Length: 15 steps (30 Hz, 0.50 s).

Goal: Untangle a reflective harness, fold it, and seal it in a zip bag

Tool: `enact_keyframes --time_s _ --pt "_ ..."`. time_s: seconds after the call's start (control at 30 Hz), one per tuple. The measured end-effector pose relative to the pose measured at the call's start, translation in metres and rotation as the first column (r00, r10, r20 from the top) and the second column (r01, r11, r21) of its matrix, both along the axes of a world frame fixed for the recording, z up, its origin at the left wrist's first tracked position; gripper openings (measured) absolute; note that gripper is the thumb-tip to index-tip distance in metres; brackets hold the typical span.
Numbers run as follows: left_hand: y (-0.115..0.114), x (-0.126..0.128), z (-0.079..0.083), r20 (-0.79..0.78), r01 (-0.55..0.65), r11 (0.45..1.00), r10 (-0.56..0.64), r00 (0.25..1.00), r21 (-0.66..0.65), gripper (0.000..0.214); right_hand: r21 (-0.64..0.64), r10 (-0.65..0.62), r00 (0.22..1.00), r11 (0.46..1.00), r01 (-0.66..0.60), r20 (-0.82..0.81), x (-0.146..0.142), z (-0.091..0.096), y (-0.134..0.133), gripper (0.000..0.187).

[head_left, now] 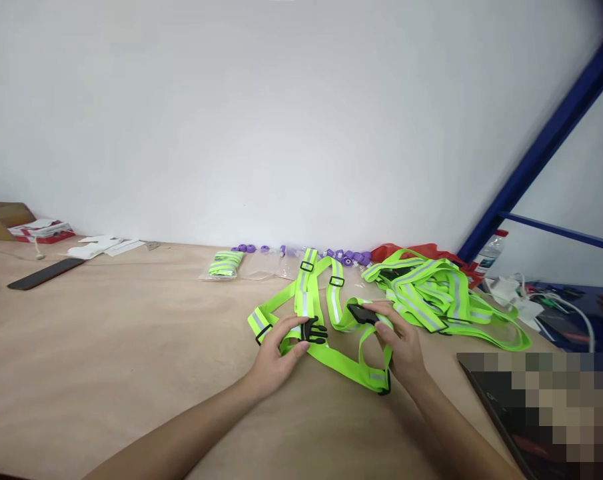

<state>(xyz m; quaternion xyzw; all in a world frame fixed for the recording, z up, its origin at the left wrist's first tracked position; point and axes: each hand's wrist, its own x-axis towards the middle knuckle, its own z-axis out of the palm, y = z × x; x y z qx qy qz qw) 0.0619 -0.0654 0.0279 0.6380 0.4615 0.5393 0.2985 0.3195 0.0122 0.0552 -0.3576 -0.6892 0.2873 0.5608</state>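
A neon-green reflective vest (341,365) made of straps with silver stripes lies partly on the table and is partly lifted between my hands. My left hand (277,350) pinches the black pronged buckle half (313,331), its prongs pointing right. In my right hand (402,343) is the black socket buckle half (362,313), facing left. A gap separates the two halves. Two black strap sliders show on the upper straps, one of them a slider (336,281) above the gap. Part of the strap passes behind my right fingers.
A heap of similar green straps (431,293) lies at right, beside red fabric (406,252) and a bottle (488,253). Toward the wall are a bagged folded vest (226,264) and several purple rolls (348,258). A dark-edged screen (486,393) stands at lower right.
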Motion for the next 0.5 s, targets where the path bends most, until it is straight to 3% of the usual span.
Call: enact_keyframes --time_s 0.2,0.5 --pt "-0.001 0.001 -0.001 -0.019 0.016 1.000 -0.016 1.000 -0.008 0.040 -0.224 0.020 0.992 0.973 -0.047 -0.123 -0.005 -0.014 -0.010 0.039" --pt "-0.005 -0.006 -0.002 -0.048 0.013 1.000 -0.014 0.999 -0.017 0.042 -0.297 0.002 0.996 0.954 -0.029 -0.090 -0.007 -0.020 -0.012 0.040"
